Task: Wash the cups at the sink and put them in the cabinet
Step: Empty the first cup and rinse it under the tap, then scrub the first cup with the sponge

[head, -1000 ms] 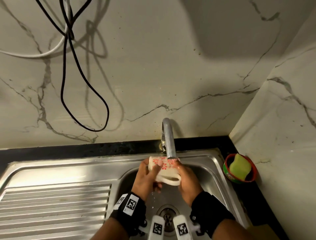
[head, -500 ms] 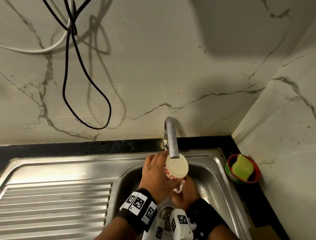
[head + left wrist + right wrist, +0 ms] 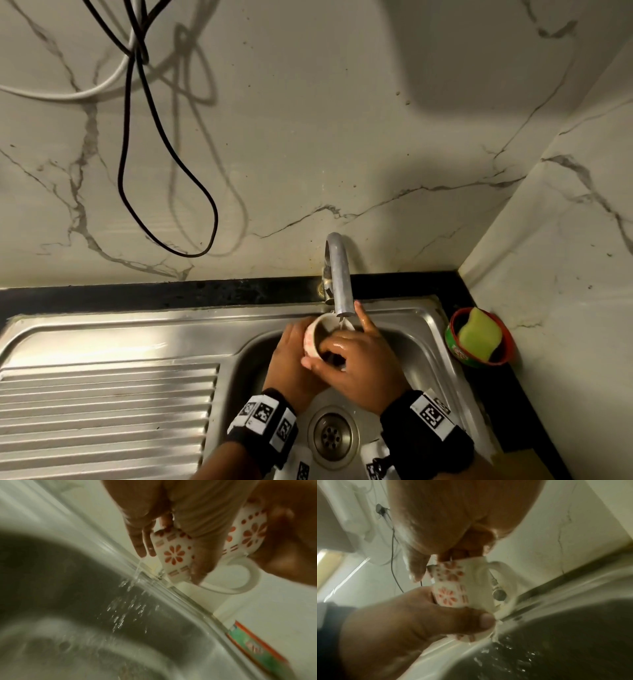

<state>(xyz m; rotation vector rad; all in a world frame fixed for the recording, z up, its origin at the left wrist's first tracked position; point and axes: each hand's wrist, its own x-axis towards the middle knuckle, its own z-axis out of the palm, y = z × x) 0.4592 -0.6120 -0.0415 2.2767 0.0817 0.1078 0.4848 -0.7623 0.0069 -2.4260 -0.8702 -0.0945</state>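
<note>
A white cup [image 3: 311, 339] with red flowers is tilted under the faucet [image 3: 339, 274], its mouth toward the thin water stream. My left hand [image 3: 291, 363] grips its wall from the left. My right hand [image 3: 359, 359] lies over the mouth with fingers curled inside and the index finger pointing up beside the spout. In the left wrist view the cup [image 3: 173, 553] shows its handle at lower right, with a left finger [image 3: 200, 540] across it. The right wrist view shows the cup [image 3: 453, 588], the left thumb [image 3: 471, 619] on its base, and right hand [image 3: 453, 520] fingers in the rim.
The steel sink [image 3: 421, 342] has a drain [image 3: 333, 437] below my hands and a ribbed drainboard [image 3: 102, 411] to the left. A red bowl [image 3: 507, 356] holding a green sponge [image 3: 479, 334] sits in the right corner. Cables [image 3: 137, 137] hang on the marble wall.
The cup has turned from base-up to mouth toward the faucet. My right hand came from beneath the cup to over its mouth, fingers inside. The left hand kept its grip.
</note>
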